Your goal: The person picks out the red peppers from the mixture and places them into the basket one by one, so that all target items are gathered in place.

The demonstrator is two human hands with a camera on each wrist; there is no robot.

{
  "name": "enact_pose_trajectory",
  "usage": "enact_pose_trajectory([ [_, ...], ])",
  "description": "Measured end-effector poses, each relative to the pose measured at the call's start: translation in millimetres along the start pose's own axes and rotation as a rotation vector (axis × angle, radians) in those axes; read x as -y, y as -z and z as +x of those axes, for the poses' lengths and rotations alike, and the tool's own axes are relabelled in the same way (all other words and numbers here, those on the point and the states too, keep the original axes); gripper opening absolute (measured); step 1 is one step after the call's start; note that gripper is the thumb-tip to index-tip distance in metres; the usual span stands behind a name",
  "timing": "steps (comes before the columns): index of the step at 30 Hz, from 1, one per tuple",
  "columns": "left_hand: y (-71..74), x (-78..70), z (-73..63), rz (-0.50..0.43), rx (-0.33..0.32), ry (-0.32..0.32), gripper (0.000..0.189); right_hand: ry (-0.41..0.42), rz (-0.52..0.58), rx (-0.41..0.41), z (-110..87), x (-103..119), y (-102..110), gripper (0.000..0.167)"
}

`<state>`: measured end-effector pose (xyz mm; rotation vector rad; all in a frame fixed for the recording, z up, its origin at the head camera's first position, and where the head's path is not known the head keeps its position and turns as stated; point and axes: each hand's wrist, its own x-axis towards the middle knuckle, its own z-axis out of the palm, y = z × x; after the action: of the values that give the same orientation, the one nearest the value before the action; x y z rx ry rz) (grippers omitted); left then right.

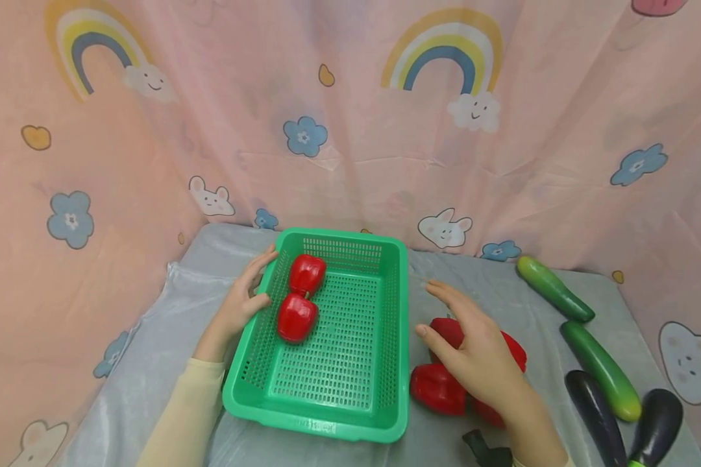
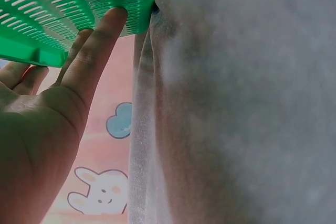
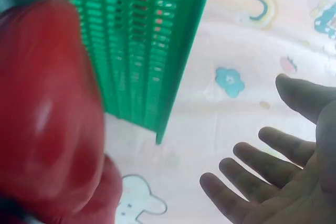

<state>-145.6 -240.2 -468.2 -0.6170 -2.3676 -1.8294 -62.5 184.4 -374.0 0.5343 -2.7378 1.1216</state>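
Red peppers (image 1: pixel 438 389): beneath right fingers (image 1: pixel 452 298), spread | green basket (image 1: pixel 315 426): touching left fingers (image 2: pixel 94 53), straight

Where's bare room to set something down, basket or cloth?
In the green basket, the floor right of the two red peppers is bare, down to the near wall. On the grey cloth, the patch between basket and farther cucumber, beyond the right hand, is free. Crowded: by that hand, loose peppers; far right, nearer cucumber and eggplants.
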Motion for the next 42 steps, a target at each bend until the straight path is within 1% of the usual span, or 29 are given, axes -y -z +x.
enact_pose_trajectory([
  [8, 0.7, 0.4, -0.2, 0.017, 0.003, -0.002, 0.088, -0.048, -0.03, 0.021, -6.6, -15.5, 4.6, 0.078],
  [16, 0.6, 2.1, -0.7, 0.023, 0.008, -0.005, 0.087, -0.062, -0.059, 0.042, -8.6, -26.8, 5.8, 0.081],
  [23, 1.2, 3.6, -0.1, 0.013, 0.007, -0.014, 0.088, -0.134, -0.093, 0.075, -8.4, -33.0, 10.2, 0.086],
  [28, 1.4, 2.9, 0.6, 0.004, 0.01, -0.018, 0.087, -0.126, -0.107, 0.096, -9.5, -40.0, 11.6, 0.086],
  [32, 1.6, 2.6, 0.4, 0.008, 0.008, -0.016, 0.087, -0.133, -0.119, 0.124, -10.5, -46.0, 11.9, 0.084],
  [42, 1.9, 0.7, 0.6, 0.014, 0.013, 0.0, 0.087, -0.184, -0.146, 0.204, -9.6, -54.0, 11.1, 0.084],
])
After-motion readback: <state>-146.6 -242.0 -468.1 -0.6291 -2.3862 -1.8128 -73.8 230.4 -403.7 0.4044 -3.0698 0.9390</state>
